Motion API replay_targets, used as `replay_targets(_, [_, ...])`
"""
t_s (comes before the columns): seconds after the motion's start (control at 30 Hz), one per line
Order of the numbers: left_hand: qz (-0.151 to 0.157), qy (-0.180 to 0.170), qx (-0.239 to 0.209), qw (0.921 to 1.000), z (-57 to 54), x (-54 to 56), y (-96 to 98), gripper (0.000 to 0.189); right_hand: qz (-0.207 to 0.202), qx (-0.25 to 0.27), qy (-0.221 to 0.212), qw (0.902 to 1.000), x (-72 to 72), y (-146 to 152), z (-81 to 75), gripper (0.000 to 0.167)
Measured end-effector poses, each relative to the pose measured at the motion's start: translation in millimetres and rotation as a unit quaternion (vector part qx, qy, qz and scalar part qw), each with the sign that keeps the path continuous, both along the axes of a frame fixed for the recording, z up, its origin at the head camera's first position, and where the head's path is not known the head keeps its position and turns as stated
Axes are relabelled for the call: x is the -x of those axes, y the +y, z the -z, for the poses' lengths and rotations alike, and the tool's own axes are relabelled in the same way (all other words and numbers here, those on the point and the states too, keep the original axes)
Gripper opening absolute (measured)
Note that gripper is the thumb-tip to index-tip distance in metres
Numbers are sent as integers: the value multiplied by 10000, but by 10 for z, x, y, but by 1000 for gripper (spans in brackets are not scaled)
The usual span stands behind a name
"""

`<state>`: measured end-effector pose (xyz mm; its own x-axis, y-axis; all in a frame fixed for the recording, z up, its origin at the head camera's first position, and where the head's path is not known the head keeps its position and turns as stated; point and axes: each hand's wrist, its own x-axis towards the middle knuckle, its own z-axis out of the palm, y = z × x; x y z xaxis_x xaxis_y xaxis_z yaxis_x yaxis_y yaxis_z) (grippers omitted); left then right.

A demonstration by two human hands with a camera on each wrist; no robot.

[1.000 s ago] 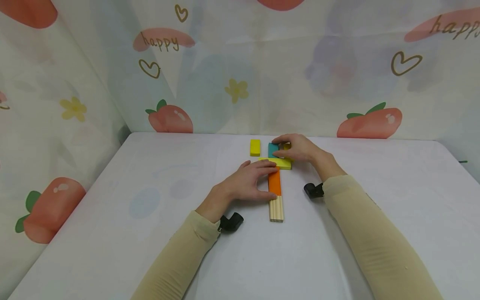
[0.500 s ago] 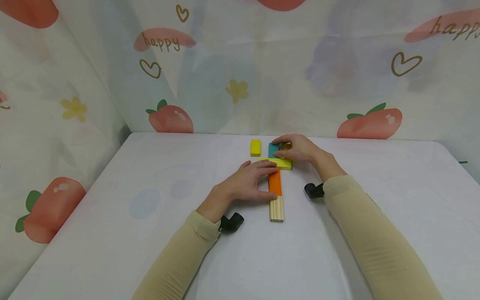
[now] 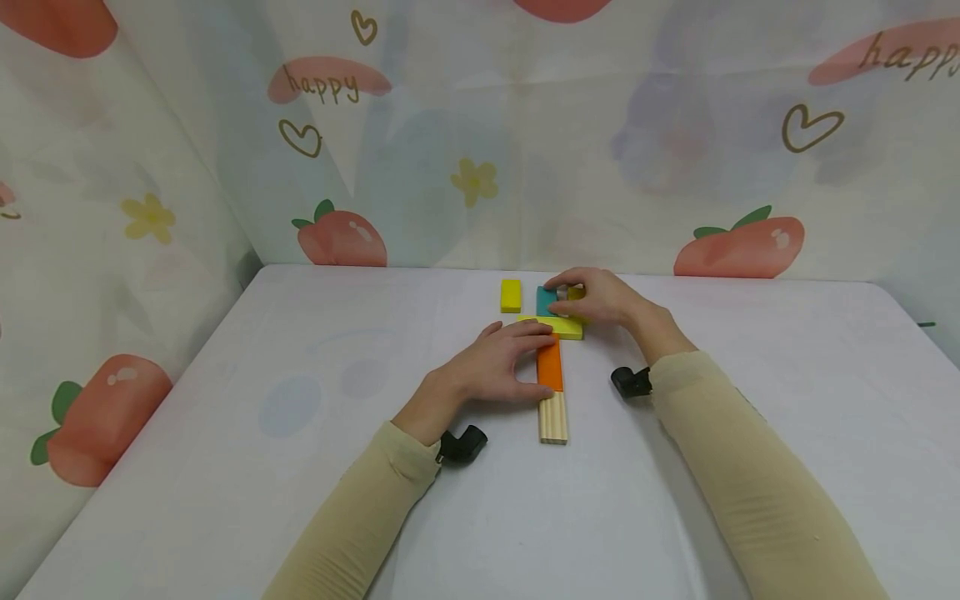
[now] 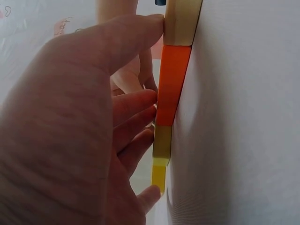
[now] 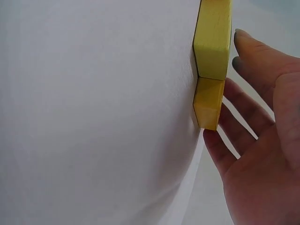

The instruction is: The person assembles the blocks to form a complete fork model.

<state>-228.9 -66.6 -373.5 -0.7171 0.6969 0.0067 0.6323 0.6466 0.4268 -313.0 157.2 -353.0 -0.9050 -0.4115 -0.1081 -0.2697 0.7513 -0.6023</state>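
Note:
My left hand (image 3: 491,367) lies over a row of flat wooden blocks, fingers extended. Its thumb tip is at the seam between the orange block (image 3: 550,368) and the plain wood block (image 3: 553,421); its fingertips reach the orange block's far end and the lime-yellow block (image 3: 566,328) lying crosswise. Beyond that, my right hand (image 3: 603,300) arches with thumb and index fingertips at the two ends of the teal block (image 3: 546,302). Under its palm side is a darker yellow block (image 5: 208,101), with the other fingers loosely extended beside it in the right wrist view.
A separate yellow block (image 3: 511,296) stands left of the teal one, near the back of the white table (image 3: 337,492). A patterned cloth wall (image 3: 570,208) rises directly behind the table's far edge. Black wrist cameras (image 3: 462,446) jut from both sleeves.
Both hands and the blocks stay nearly where they were. The right forearm and wrist have shifted very slightly to the right.

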Motion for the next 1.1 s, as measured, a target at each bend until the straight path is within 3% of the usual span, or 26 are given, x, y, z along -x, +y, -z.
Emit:
replay_targets(0.27, [-25,188,-49,9998,12,23,-4,66,7,0,45,10000,-47,47,-34,49])
replay_targets(0.63, [-184,519,-447,9975,-5,51,-49,54,-167,30,239,9996,-157,99,-82,49])
replay_targets(1.1, [-699,383,-561,9952,-37,103,-122,56,-345,-320,466,9978,-258,69,-96,49])
